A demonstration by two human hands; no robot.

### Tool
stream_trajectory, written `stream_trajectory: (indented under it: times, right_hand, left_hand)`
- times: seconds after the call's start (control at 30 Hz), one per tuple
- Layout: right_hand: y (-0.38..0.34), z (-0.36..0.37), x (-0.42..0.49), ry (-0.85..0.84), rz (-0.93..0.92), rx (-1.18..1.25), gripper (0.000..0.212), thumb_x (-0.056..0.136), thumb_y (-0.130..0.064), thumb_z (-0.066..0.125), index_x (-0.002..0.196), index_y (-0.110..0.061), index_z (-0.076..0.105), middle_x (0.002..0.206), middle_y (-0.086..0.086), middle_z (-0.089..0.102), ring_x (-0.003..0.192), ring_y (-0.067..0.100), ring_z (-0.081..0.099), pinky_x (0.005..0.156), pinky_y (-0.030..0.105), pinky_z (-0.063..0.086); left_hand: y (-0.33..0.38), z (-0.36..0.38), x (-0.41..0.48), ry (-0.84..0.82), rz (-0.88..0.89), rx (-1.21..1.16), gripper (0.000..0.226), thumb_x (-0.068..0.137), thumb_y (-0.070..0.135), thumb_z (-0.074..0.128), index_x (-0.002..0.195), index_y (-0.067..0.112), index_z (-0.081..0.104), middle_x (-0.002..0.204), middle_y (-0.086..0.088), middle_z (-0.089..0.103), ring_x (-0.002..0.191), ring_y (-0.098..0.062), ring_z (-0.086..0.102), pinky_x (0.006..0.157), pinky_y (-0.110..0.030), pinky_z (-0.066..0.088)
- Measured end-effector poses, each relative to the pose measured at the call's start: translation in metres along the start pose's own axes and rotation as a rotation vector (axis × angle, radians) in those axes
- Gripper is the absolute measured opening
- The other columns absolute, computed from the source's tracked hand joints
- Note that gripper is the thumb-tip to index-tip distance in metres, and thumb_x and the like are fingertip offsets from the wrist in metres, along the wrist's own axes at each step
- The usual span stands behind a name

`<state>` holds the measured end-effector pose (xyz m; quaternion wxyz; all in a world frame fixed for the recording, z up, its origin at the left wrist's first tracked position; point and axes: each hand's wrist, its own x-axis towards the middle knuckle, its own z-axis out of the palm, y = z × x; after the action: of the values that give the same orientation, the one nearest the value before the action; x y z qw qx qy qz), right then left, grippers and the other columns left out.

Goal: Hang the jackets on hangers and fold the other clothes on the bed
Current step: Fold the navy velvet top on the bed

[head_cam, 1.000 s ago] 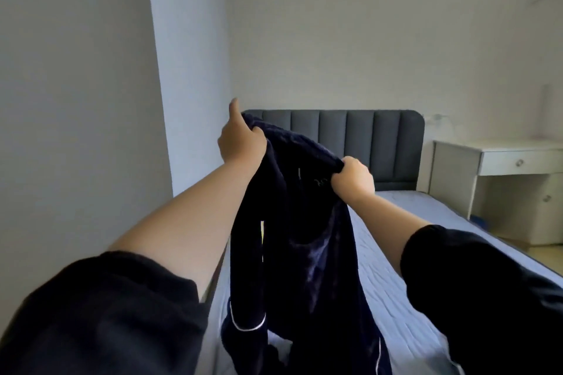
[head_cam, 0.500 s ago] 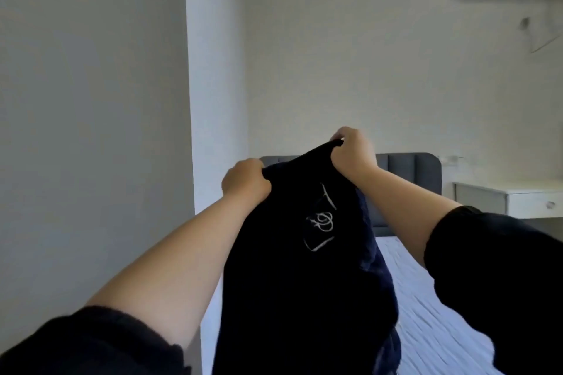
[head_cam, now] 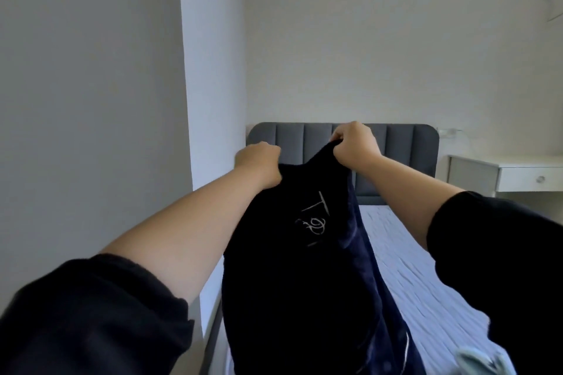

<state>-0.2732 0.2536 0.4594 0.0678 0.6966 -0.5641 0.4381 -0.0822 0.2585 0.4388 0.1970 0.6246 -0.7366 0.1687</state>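
A navy velvet garment [head_cam: 298,283] is held up in the air over the near left part of the bed [head_cam: 405,268]. Its top edge is gripped by the left hand [head_cam: 259,163] and the right hand [head_cam: 357,143], each with fingers curled round bunched cloth, the right slightly higher. The long axis runs top to bottom, the free end hanging down out of view. A pale embroidered emblem [head_cam: 313,222] is turned toward the camera. A grey padded headboard [head_cam: 408,146] is seen behind, a white desk [head_cam: 518,173] beside it.
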Motion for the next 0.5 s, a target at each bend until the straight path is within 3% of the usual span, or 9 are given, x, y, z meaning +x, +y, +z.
stream_trajectory:
  times: [0.07,0.13,0.2,0.3,0.5]
  right_hand:
    - [-0.012,0.002,0.002,0.036,-0.051,0.087,0.03,0.075,0.006,0.044,0.084,-0.009,0.068,0.08,0.005,0.063,0.077,0.022,0.058,0.063,0.025,0.044]
    - [-0.018,0.001,0.004,0.076,-0.087,0.092,0.031,0.074,0.007,0.043,0.083,-0.011,0.066,0.079,0.005,0.064,0.074,0.02,0.058,0.056,0.021,0.041]
    - [-0.017,0.001,0.002,0.122,-0.089,0.092,0.031,0.074,0.007,0.042,0.083,-0.009,0.066,0.078,0.004,0.063,0.073,0.019,0.057,0.052,0.019,0.039]
    - [-0.013,0.006,-0.001,0.17,-0.034,0.125,0.03,0.075,0.007,0.042,0.083,-0.008,0.067,0.078,0.005,0.063,0.072,0.019,0.057,0.051,0.019,0.039]
    - [0.012,0.008,-0.01,0.044,-0.036,-0.164,0.025,0.076,0.006,0.046,0.083,-0.003,0.068,0.089,0.013,0.062,0.08,0.033,0.059,0.067,0.035,0.051]
  left_hand:
    - [0.014,0.008,-0.001,0.001,0.063,-0.17,0.03,0.082,0.029,0.056,0.11,0.02,0.061,0.109,0.001,0.062,0.1,-0.027,0.059,0.072,-0.029,0.04]
    - [0.02,0.012,0.001,0.013,0.134,-0.269,0.017,0.081,0.037,0.055,0.082,0.021,0.063,0.085,0.004,0.064,0.082,-0.025,0.06,0.062,-0.027,0.04]
    - [0.022,0.012,0.003,0.003,0.191,-0.301,0.023,0.078,0.042,0.053,0.063,0.025,0.053,0.066,0.009,0.057,0.066,-0.017,0.056,0.055,-0.026,0.036]
    - [0.029,0.011,0.003,-0.052,0.21,-0.42,0.026,0.078,0.033,0.051,0.054,0.027,0.043,0.056,0.011,0.048,0.055,-0.012,0.049,0.051,-0.025,0.032]
    - [0.014,0.007,0.011,0.288,-0.228,-0.59,0.024,0.08,0.005,0.041,0.058,0.015,0.044,0.063,-0.002,0.049,0.058,-0.02,0.045,0.049,-0.024,0.028]
